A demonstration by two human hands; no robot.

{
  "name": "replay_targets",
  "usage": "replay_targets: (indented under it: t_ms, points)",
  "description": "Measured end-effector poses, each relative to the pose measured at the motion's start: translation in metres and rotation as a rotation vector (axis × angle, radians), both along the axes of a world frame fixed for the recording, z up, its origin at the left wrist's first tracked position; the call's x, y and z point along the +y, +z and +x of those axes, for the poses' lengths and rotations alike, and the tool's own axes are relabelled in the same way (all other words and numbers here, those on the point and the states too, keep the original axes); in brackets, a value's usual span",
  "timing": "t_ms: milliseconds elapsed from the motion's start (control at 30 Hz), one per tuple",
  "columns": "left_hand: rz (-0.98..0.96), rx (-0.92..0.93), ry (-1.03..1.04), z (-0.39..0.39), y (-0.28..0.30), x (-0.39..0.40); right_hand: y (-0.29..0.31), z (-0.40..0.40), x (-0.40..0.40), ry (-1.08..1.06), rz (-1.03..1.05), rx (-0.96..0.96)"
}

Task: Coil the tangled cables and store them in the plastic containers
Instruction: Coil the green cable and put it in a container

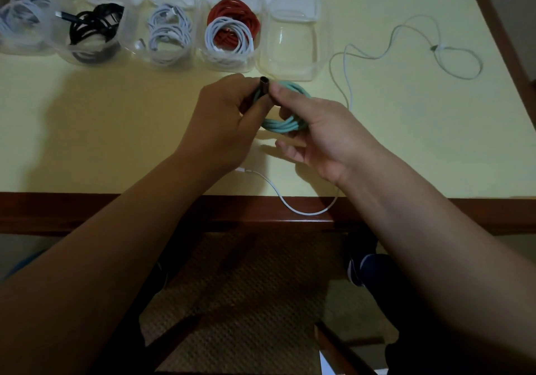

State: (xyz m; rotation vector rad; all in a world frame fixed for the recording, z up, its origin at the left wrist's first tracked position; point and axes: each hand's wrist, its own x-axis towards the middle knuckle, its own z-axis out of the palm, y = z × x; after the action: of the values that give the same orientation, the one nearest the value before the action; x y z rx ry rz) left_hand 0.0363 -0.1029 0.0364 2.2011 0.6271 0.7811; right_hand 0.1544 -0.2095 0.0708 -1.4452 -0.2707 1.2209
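Running along the far edge of the yellow table [116, 131], a row of clear plastic containers [95, 35] starts at the left with one of pale cables [20, 17], then one of black cable [92, 26], one of white cables [169, 30], one with a red coil [232, 12] under a white coil [229, 39], and last an empty container [290, 52]. Just in front of that empty one, the left hand [223, 125] pinches a dark connector plug [262, 90] between curled fingers. Touching it from the other side, the right hand [322, 133] grips the teal coiled cable [285, 119], thumb against the plug and fingers wrapped through the loops, held just above the tabletop. A loose white cable [412, 38] lies uncoiled to the right, trailing under the right wrist and over the table's near wooden edge [87, 209].
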Motion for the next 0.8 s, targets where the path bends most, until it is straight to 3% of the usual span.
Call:
replay_targets:
  t_ms: [100,300,500,700,800]
  points:
    - [0.002,0.020,0.004,-0.001,-0.002,0.002,0.000,-0.005,0.000,-0.028,0.016,-0.054]
    - [-0.031,0.026,0.002,0.000,0.000,-0.004,-0.006,-0.006,0.005,-0.140,-0.013,0.029]
    - [-0.379,-0.067,-0.096,0.002,0.001,-0.007,-0.007,-0.001,0.011,-0.122,-0.049,0.023]
    - [-0.716,-0.103,-0.066,0.005,0.010,-0.008,-0.009,0.007,0.009,-0.074,-0.015,0.034]
    - [-0.781,-0.076,-0.101,0.006,0.012,-0.007,-0.010,0.009,0.007,-0.098,0.021,0.046]
